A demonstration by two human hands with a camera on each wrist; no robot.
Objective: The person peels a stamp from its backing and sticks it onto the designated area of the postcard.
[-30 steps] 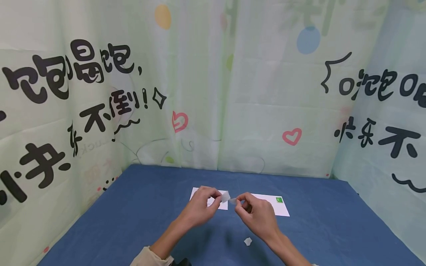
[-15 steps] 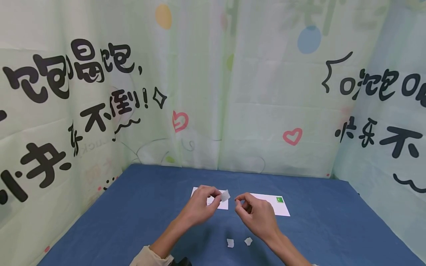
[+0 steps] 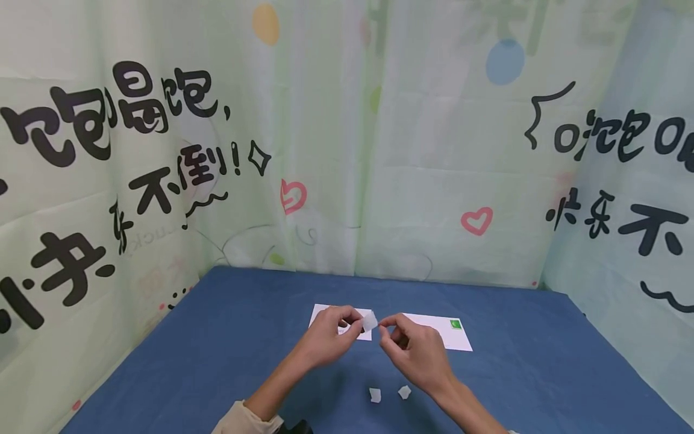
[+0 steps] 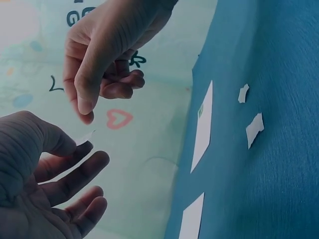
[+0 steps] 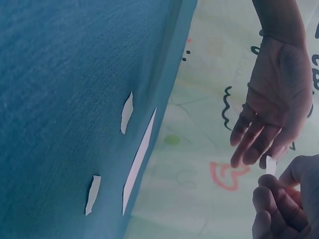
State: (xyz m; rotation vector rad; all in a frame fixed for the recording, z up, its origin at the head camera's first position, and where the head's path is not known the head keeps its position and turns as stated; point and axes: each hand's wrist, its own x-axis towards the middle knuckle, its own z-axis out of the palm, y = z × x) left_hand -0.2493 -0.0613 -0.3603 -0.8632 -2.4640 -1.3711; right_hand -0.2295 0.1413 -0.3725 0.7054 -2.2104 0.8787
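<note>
Between thumb and index finger my left hand (image 3: 331, 337) pinches a small torn piece of white paper (image 3: 369, 321). Its corner points toward my right hand (image 3: 414, 346), whose fingers are curled, thumb and index tips close together. In the left wrist view a narrow gap shows between those tips and the paper; I see nothing held there. In the right wrist view the piece of paper (image 5: 270, 165) appears between the two hands. On the blue cloth below lie two torn paper scraps, a left one (image 3: 375, 395) and a right one (image 3: 404, 392).
Behind the hands, two white paper rectangles lie flat, a left one (image 3: 320, 313) and a right one (image 3: 458, 340) with a green stamp-like mark (image 3: 455, 324); the hands partly cover both. The blue tablecloth (image 3: 260, 301) ends at a pale printed curtain (image 3: 412, 150) on three sides.
One second ago my right hand held a bit of paper; that hand let go and a second scrap appeared on the cloth. Since then its fingertips have moved left, close to the left hand's piece.
</note>
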